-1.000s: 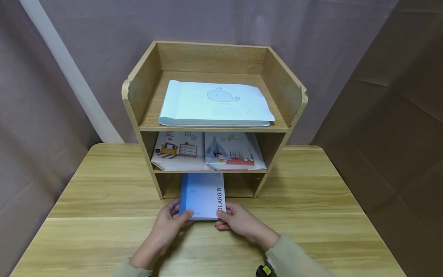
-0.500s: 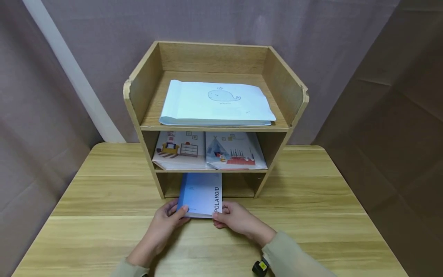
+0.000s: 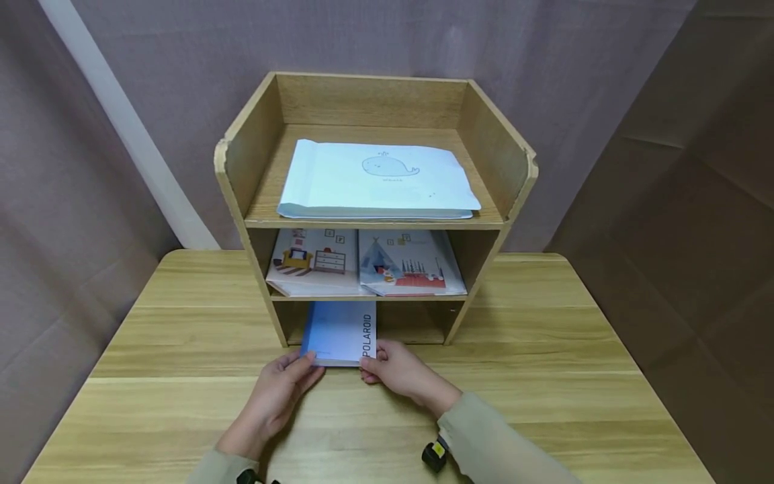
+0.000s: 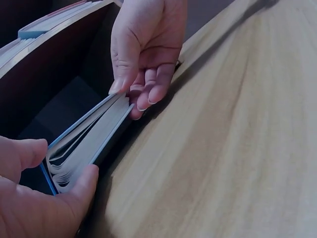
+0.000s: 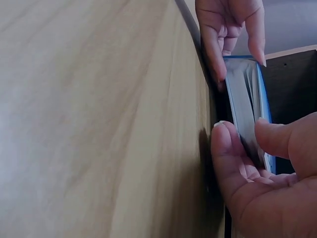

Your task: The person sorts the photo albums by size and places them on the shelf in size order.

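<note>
A blue book (image 3: 340,333) with "POLAROID" printed along its right side lies partly inside the lowest compartment of a wooden shelf (image 3: 375,225). Its near end sticks out over the table. My left hand (image 3: 275,393) grips the near left corner, thumb on the cover and fingers beneath. My right hand (image 3: 402,373) pinches the near right corner in the same way. In the left wrist view the book's page edges (image 4: 86,144) show between both hands, the pages slightly fanned. The right wrist view has the book (image 5: 247,99) with its blue cover facing the shelf. The far end is hidden under the middle board.
A white book with a whale drawing (image 3: 381,180) lies on the top shelf. Two illustrated books, one with a yellow armchair (image 3: 317,262) and one with a tent (image 3: 411,263), sit side by side on the middle shelf. The wooden table (image 3: 544,376) extends around the shelf.
Both hands have moved the blue book deeper into the bottom compartment and to the left, so less of it sticks out. The other books have stayed in place.
</note>
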The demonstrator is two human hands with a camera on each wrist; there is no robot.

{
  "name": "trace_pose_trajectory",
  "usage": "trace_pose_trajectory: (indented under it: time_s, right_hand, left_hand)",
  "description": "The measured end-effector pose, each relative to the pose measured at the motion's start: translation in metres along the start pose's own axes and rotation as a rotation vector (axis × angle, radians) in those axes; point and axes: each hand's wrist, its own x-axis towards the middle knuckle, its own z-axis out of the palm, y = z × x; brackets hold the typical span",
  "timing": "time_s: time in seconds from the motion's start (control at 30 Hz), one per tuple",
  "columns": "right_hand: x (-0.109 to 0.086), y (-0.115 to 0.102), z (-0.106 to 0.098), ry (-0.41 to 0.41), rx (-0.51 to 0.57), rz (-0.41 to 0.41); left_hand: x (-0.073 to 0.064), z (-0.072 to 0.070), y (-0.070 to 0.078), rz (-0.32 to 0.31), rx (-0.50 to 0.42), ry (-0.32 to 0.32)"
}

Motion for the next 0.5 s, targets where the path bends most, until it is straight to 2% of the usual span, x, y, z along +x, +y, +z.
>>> trace_pose_trajectory:
  time_s: [0.2, 0.37, 0.5]
  right_hand:
    - [0.009, -0.004, 0.008, 0.064, 0.001, -0.015]
    - [0.018, -0.006, 0.014, 0.107, -0.008, -0.038]
    - [0.025, -0.009, 0.019, 0.133, -0.009, -0.036]
  left_hand:
    - [0.009, -0.002, 0.002, -0.015, -0.016, 0.053]
    - [0.017, -0.007, 0.006, -0.026, 0.002, 0.038]
    - [0.021, -0.010, 0.010, -0.069, -0.019, 0.019]
